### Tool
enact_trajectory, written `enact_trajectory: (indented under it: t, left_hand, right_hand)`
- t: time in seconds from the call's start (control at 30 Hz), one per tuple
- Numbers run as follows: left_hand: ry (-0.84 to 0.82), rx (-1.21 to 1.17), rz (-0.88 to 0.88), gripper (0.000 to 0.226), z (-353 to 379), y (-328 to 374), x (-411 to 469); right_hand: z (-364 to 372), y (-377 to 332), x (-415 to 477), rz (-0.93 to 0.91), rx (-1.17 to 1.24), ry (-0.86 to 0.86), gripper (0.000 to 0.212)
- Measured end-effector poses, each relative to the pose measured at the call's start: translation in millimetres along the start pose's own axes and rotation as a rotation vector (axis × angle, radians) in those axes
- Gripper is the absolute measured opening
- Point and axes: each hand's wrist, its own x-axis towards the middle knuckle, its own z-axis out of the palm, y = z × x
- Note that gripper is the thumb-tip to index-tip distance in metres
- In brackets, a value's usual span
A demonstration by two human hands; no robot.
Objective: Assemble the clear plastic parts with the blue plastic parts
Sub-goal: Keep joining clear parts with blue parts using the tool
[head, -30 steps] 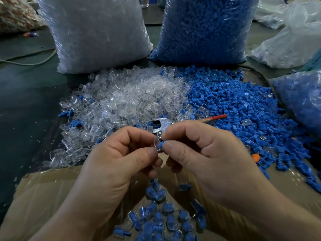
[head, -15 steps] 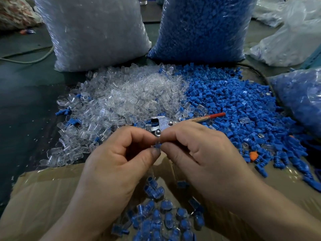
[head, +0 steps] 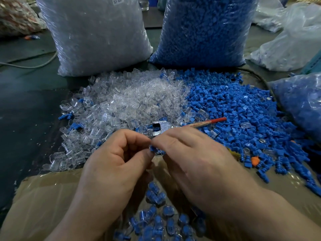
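Observation:
My left hand (head: 112, 164) and my right hand (head: 196, 160) meet fingertip to fingertip at the centre of the view. Between them they pinch one small piece, a blue part (head: 153, 148) pushed against a clear part that my fingers mostly hide. Behind my hands lies a heap of loose clear parts (head: 125, 100), with a heap of loose blue parts (head: 243, 108) to its right. Several joined clear-and-blue pieces (head: 156, 218) lie in a cardboard box (head: 45, 197) below my hands.
A metal tool with a red-tipped handle (head: 191, 125) lies just beyond my fingers. A large bag of clear parts (head: 97, 33) and one of blue parts (head: 203, 30) stand at the back. More plastic bags (head: 298, 100) sit at the right. A cable (head: 27, 65) crosses the dark table at the left.
The blue part has gone further in between my fingertips; the clear ring seen a second ago is now mostly hidden. Both hands stay in about the same place.

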Motion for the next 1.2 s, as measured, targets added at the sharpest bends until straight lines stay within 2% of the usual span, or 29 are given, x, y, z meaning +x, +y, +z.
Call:
enact_trajectory:
  t: [0.07, 0.17, 0.23, 0.37, 0.47, 0.67, 0.8, 0.87, 1.0, 1.1, 1.2]
  left_hand:
    - [0.026, -0.059, -0.046, 0.023, -0.9, 1.1, -0.7]
    - [0.007, -0.187, -0.108, 0.018, -1.8, 1.5, 0.5]
    - [-0.003, -0.237, -0.15, 0.021, -1.5, 3.6, 1.6]
    - [-0.008, -0.312, -0.197, 0.021, -1.5, 8.5, 3.5]
    - [-0.019, -0.287, -0.203, 0.031, -2.3, 9.5, 4.0]
    - [-0.022, -0.287, -0.209, 0.03, -3.0, 12.3, 3.7]
    - [-0.016, -0.401, -0.232, 0.013, -2.1, 15.9, 2.0]
    - [-0.014, -0.425, -0.218, 0.017, -3.7, 14.3, 1.8]
    - [-0.012, -0.347, -0.111, 0.021, -7.5, 6.0, 3.6]
    - [-0.025, -0.283, -0.037, 0.014, -9.1, -0.4, 3.6]
    - [-0.022, -0.276, -0.003, 0.017, -7.6, -3.6, 3.4]
  right_hand:
    - [-4.5, 13.2, 0.6, 0.122, -0.127, -0.035, 0.05]
    - [-12.0, 38.3, 1.2, 0.275, -0.284, -0.227, 0.071]
    - [-11.0, 48.0, 1.5, 0.281, -0.329, -0.308, 0.071]
    - [-11.7, 50.7, 8.4, 0.26, -0.346, -0.335, 0.065]
    - [-11.3, 53.9, 12.1, 0.24, -0.334, -0.313, 0.06]
    - [-11.6, 49.0, 16.1, 0.292, -0.392, -0.188, 0.05]
    - [-22.6, 44.0, 10.2, 0.306, -0.197, 0.017, 0.04]
    - [-26.5, 37.8, 7.0, 0.254, -0.134, 0.078, 0.036]
    - [-26.5, 28.3, 1.3, 0.102, -0.141, -0.003, 0.041]
    - [-25.9, 27.9, -1.9, 0.043, -0.181, -0.068, 0.054]
    - [-26.3, 27.8, -4.0, 0.023, -0.155, -0.068, 0.056]
